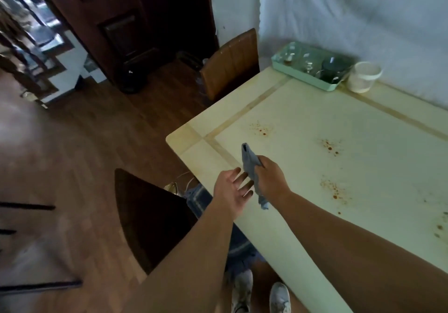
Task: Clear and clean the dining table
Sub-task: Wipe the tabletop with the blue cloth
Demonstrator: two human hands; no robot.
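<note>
A cream dining table point(303, 109) fills the right half of the head view. Reddish-brown sauce spatters mark its top in three patches point(263, 129), point(330, 146), point(335, 191), and more specks lie near the right edge. My right hand point(270, 175) is closed around a crumpled blue-grey cloth point(251, 165) above the table's near-left corner; the cloth's ends stick out above and below the fist. Just left of the cloth is my left hand point(231, 188), palm up with fingers spread and empty, its fingertips close to the cloth.
At the table's far end a pale green tray point(281, 64) holds glassware and a dark jar, with a white tub point(363, 77) beside it. A brown chair point(230, 65) stands at the far-left side, a dark chair point(150, 213) near my legs. Wooden floor lies to the left.
</note>
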